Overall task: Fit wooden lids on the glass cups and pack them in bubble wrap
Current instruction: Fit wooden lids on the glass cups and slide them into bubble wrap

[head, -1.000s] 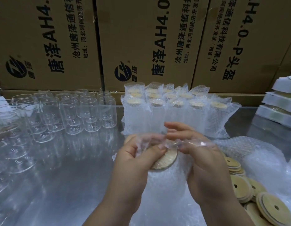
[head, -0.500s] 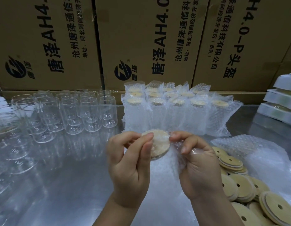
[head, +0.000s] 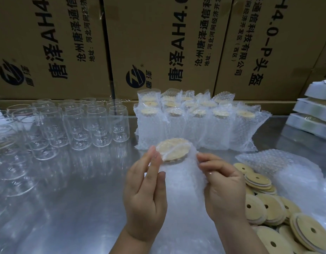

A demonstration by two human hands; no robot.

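bubble-wrapped lidded cup (head: 174,180) stood upright mid-table, wooden lid (head: 173,149) tilted, bare glass cups (head: 96,123) left, loose lids (head: 268,208) right

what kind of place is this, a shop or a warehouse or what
Most likely a packing station in a warehouse. Large printed cartons are stacked behind a metal table, rows of empty glass cups wait beside a batch of bubble-wrapped cups, and loose wooden lids are piled by the right hand.
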